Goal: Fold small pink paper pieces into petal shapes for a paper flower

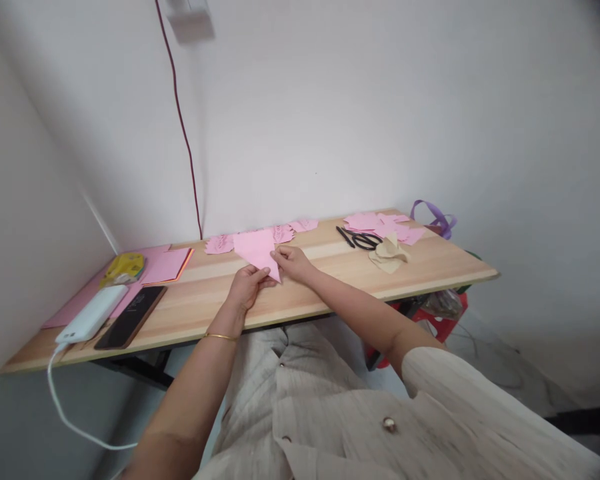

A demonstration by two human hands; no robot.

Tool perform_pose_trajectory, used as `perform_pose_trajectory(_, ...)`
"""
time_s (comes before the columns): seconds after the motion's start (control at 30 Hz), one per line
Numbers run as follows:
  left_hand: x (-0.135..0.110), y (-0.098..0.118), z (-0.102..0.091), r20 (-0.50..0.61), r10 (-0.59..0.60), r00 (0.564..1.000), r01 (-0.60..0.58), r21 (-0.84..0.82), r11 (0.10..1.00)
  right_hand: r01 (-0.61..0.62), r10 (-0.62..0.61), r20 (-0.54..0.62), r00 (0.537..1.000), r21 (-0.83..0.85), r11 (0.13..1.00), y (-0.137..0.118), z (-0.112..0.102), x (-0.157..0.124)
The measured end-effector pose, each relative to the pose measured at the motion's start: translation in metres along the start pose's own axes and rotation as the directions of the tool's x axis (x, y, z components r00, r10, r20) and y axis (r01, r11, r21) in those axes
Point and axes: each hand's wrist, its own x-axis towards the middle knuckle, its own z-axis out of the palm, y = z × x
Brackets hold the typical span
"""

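A pink paper folded into a triangle point(257, 248) lies on the wooden table point(330, 277), its point toward me. My left hand point(247, 285) pinches the paper's lower tip with closed fingers. My right hand point(293, 262) presses and pinches the right edge of the same paper. Behind the triangle lie several cut pink paper pieces point(280, 233).
Black scissors point(361, 239) and a beige crumpled paper point(389, 253) lie to the right, with more pink sheets point(380, 223). At the left sit a stack of pink paper point(166, 265), a yellow object point(124, 268), a white power bank point(93, 313) and a dark phone point(133, 317).
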Motion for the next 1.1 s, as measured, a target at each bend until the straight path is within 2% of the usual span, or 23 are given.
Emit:
perform_pose_trajectory(0.17,0.0,0.0,0.0,-0.016,-0.007,1.0,0.007,0.0,1.0,-0.062,0.059,0.056,0.997,0.047,0.997,-0.001,-0.001,-0.001)
perform_pose_trajectory(0.33,-0.001,0.003,0.001,-0.021,-0.019,1.0,0.02,0.021,1.0,-0.046,0.04,0.098,0.994,0.062,0.997,0.001,-0.003,-0.001)
perform_pose_trajectory(0.57,-0.001,0.002,0.004,0.044,-0.008,0.999,0.007,0.029,1.0,0.069,-0.068,0.008,0.998,-0.048,0.996,0.003,-0.002,0.001)
perform_pose_trajectory(0.7,0.001,0.0,0.006,0.038,-0.002,0.999,0.0,0.054,0.999,0.107,-0.112,-0.037,0.993,-0.107,0.988,0.005,0.001,0.003)
perform_pose_trajectory(0.87,0.003,0.0,0.011,0.018,-0.012,1.0,0.011,0.08,0.997,0.101,-0.115,-0.075,0.99,-0.172,0.98,0.008,0.006,0.004)
perform_pose_trajectory(1.03,0.005,-0.004,0.02,-0.1,0.032,0.994,-0.019,0.125,0.992,0.037,-0.075,-0.139,0.987,-0.257,0.966,0.011,0.014,0.003)
perform_pose_trajectory(1.1,0.004,-0.004,0.021,-0.089,0.017,0.996,-0.005,0.136,0.991,0.028,-0.08,-0.153,0.985,-0.317,0.948,0.011,0.016,0.003)
